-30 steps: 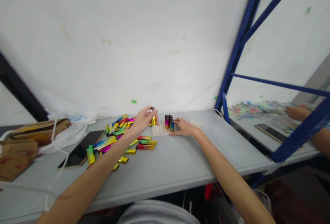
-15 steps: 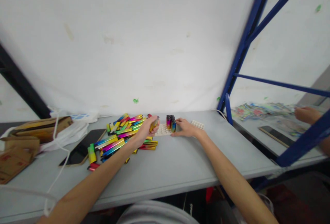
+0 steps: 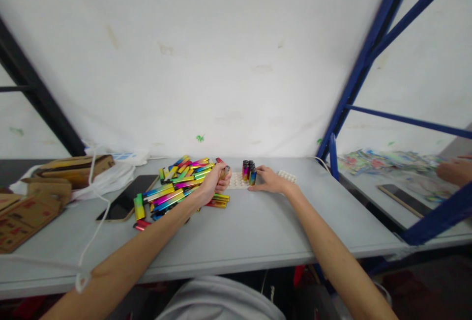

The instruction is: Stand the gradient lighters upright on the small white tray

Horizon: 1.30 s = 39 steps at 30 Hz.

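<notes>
My left hand [image 3: 218, 181] is wrapped round a lighter, whose metal top [image 3: 227, 168] shows above the fist. Several shiny multicoloured lighters [image 3: 173, 189] lie in a loose pile beside and behind that wrist. A pale tray with small holes [image 3: 238, 181] lies flat between my hands. At its right end several lighters [image 3: 249, 172] stand upright, close together. My right hand [image 3: 268, 180] rests just right of them, fingers apart, thumb low on the table and fingertips near the lighters; whether they touch is unclear.
A second pale tray [image 3: 286, 176] lies behind my right hand. Left are a black phone [image 3: 129, 197], a white cable [image 3: 92, 187] and open cardboard boxes [image 3: 35, 207]. A blue metal frame [image 3: 346, 99] stands right. Beyond it are another phone [image 3: 403, 199], plastic packets and a person's hand [image 3: 455, 170].
The view has shifted slightly. My left fingers have closed more tightly round the lighter beside the tray. My right hand stays by the upright lighters.
</notes>
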Each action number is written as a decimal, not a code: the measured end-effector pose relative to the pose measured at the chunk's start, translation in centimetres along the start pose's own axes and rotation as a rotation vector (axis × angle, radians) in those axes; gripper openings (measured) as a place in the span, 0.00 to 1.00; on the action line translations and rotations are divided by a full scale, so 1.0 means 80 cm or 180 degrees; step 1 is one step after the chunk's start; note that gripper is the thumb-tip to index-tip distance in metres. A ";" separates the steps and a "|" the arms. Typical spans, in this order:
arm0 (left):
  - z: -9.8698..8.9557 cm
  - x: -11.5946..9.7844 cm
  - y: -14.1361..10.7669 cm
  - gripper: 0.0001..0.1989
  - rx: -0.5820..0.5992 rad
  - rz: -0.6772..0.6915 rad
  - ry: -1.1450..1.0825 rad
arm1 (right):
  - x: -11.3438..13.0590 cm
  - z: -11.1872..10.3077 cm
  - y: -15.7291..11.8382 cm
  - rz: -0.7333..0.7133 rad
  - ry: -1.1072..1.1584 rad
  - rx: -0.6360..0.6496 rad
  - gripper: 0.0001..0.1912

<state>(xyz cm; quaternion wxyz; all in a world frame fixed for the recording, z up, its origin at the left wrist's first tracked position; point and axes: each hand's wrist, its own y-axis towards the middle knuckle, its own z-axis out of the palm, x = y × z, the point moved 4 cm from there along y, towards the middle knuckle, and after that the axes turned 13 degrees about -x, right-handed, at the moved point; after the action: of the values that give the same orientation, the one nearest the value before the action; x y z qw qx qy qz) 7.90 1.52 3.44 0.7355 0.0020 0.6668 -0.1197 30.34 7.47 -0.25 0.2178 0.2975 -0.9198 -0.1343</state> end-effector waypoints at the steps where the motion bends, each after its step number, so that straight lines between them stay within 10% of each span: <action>1: -0.001 0.001 0.000 0.20 -0.0032 -0.0019 0.0000 | 0.000 0.000 0.000 -0.0009 0.0001 0.0000 0.39; 24: 0.001 0.007 -0.001 0.17 -0.0814 -0.0084 0.0374 | -0.005 0.002 0.000 -0.0071 -0.0007 -0.0040 0.39; 39: 0.017 0.010 0.014 0.22 -0.0265 0.1273 0.0681 | 0.004 -0.001 0.002 -0.0063 0.0051 -0.0024 0.39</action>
<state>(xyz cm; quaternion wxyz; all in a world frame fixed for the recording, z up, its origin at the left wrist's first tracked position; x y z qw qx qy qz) 9.47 2.25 2.64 0.6691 0.1164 0.7317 0.0570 30.05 7.38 -0.04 0.2250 0.3068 -0.9146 -0.1374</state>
